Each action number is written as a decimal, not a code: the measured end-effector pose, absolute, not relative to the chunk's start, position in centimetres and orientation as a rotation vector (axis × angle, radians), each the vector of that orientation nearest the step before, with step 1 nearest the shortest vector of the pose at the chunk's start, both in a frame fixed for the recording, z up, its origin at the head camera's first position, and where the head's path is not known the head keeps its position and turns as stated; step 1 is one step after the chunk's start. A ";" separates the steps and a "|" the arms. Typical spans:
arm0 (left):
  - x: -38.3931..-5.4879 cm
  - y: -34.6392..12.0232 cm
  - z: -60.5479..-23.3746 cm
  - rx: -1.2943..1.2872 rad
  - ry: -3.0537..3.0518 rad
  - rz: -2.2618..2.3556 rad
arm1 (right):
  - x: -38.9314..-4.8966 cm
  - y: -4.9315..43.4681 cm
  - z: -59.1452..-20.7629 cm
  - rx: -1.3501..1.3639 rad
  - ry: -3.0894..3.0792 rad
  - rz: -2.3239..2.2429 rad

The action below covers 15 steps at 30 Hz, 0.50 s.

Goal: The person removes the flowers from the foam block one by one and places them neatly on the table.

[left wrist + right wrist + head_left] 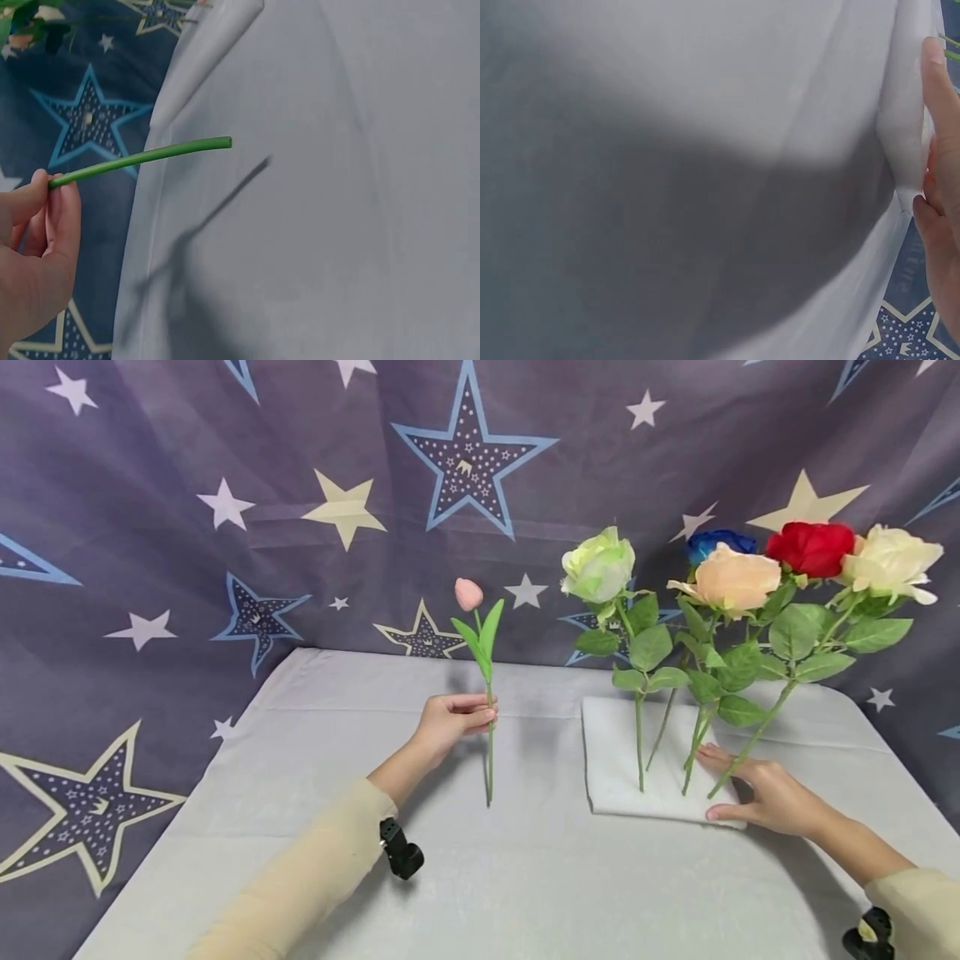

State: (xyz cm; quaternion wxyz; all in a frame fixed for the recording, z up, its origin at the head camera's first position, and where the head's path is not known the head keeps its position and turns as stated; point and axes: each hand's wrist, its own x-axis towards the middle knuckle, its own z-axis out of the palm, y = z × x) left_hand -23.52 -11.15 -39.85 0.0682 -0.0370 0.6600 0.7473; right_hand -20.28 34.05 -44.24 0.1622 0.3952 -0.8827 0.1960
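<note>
In the head view my left hand (456, 718) pinches the thin green stem of a pink artificial tulip (468, 595), which stands upright above the table. The left wrist view shows the stem's cut end (225, 142) pointing away from the fingertips, its shadow on the cloth. My right hand (765, 793) rests at the right side of a white slab (618, 768), fingers stretched along it and thumb near the front corner. Artificial roses stand in the slab: pale green (598, 566), peach (731, 578), blue (718, 545), red (812, 548) and cream (891, 562).
A pale grey cloth (525, 893) covers the table. Behind it hangs a dark curtain (285, 435) printed with stars. The rose heads and leaves spread above the slab and lean out to the right, over my right hand.
</note>
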 end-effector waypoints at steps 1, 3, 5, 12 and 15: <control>-23.4 -11.6 -39.7 -0.109 2.000 2.232 | -20.3 34.1 -44.2 1.125 -2.518 0.561; -23.3 -12.3 -39.5 -0.103 2.033 2.187 | -20.2 34.1 -44.3 1.122 -2.515 0.570; -23.0 -13.1 -39.3 -0.107 2.075 2.139 | -20.2 34.1 -44.2 1.118 -2.517 0.575; -22.3 -15.3 -39.8 -0.151 2.103 2.112 | -20.2 34.1 -44.3 1.112 -2.532 0.591; -22.0 -16.4 -40.2 -0.157 2.108 2.090 | -20.2 34.2 -44.3 1.114 -2.522 0.592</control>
